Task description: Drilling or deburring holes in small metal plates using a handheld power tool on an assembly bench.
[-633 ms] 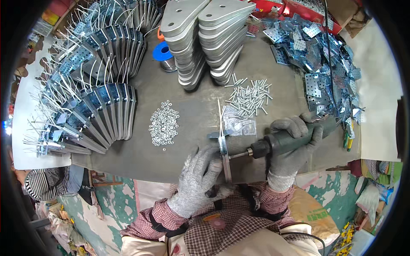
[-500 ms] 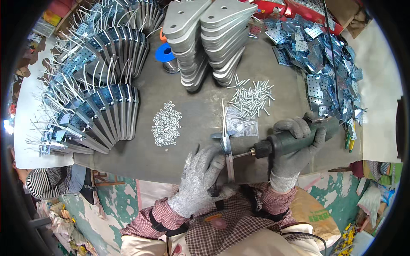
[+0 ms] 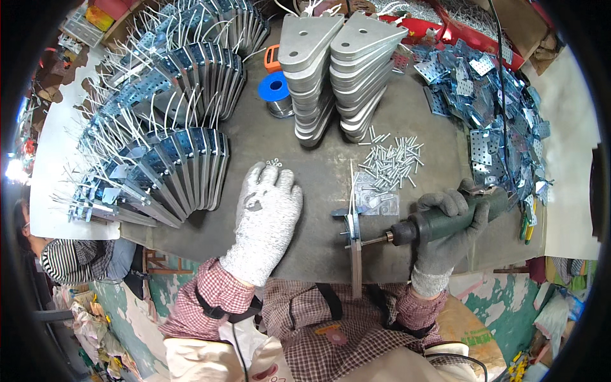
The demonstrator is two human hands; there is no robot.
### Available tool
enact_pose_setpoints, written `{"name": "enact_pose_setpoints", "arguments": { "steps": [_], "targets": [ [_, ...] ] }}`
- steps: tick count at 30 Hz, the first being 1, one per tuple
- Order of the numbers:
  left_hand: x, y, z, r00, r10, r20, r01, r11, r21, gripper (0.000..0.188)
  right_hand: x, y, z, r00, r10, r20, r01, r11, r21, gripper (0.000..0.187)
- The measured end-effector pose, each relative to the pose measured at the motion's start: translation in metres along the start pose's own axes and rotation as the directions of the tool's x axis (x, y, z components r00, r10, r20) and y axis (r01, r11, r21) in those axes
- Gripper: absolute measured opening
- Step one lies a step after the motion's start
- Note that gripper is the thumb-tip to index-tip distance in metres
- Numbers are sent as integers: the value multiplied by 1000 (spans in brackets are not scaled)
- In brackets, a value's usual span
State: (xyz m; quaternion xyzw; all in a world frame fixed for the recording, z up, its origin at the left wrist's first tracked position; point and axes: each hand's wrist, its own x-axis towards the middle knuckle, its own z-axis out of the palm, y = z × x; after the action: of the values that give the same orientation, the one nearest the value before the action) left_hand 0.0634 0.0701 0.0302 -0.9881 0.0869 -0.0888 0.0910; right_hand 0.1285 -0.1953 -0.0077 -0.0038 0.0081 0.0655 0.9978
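My left hand [image 3: 270, 219], in a grey-white knitted glove, lies palm down over a pile of small nuts [image 3: 273, 163], most of them hidden beneath it. Its fingers are apart and slightly bent; the fingertips are partly out of sight. My gloved right hand [image 3: 442, 239] is wrapped round a dark green power screwdriver [image 3: 439, 221] lying sideways, its bit pointing left. At the bit's tip stands a narrow metal assembly [image 3: 356, 258] with a blue-tinted plate and a white wire, at the table's near edge. A bolt end sticks out of its left side.
Loose screws [image 3: 394, 159] lie beyond a clear patterned sheet [image 3: 380, 198]. Stacks of thick grey metal plates [image 3: 312, 44] stand at the back, beside a blue-flanged wire spool [image 3: 273, 86]. Wired assemblies [image 3: 184, 165] fan out leftward; perforated plates [image 3: 484, 149] heap up rightward. A person [image 3: 83, 260] is at far left.
My left hand has let go of the metal assembly and moved left and forward onto the nuts. My right hand keeps the screwdriver against the assembly. The whole view has shifted slightly.
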Motion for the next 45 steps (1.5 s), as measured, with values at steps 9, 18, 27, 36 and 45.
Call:
{"name": "enact_pose_setpoints", "arguments": {
  "steps": [9, 18, 27, 36, 45],
  "targets": [
    [36, -10, 3, 986, 44, 159, -46, 999, 8, 22, 1, 2, 4, 1000, 18, -24, -18, 1000, -21, 41],
    [-24, 38, -10, 968, -241, -77, 23, 387, -922, 26, 2, 5, 0, 998, 3, -64, -8, 997, -73, 39],
    [-42, 72, 7, 942, -224, -251, -89, 553, -828, 32, 2, 2, 2, 994, -31, -107, 24, 998, -63, 33],
    [-42, 80, 14, 908, -243, -341, -130, 611, -781, 27, 3, 1, -3, 996, 46, -81, -52, 996, -71, 27],
    [-39, 58, -27, 981, 67, -181, -149, 857, -493, 28, 3, 1, 1, 996, 25, -80, -34, 992, -118, 30]
  ]
}}
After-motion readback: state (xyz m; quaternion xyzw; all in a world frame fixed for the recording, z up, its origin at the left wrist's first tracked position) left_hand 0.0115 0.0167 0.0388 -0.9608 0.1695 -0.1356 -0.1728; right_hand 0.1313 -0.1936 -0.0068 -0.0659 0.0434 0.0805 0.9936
